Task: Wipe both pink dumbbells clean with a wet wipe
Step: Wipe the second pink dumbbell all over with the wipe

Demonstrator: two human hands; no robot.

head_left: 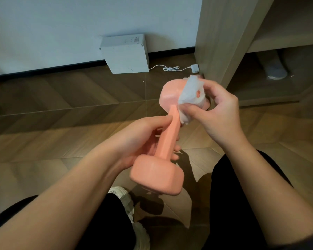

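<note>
A pink dumbbell (167,134) is held in the air in front of me, its near head low and its far head raised. My left hand (143,139) grips its handle from the left. My right hand (219,112) presses a white wet wipe (190,94) against the far head, fingers curled round the wipe. A bit of pink shows behind the wipe near the cabinet's foot; I cannot tell whether it belongs to a second dumbbell.
A white box (125,53) stands against the wall, with a white cable and plug (194,68) beside it. A wooden cabinet (224,42) rises at the right. My legs in black trousers and a white shoe (128,204) are below, on the wood floor.
</note>
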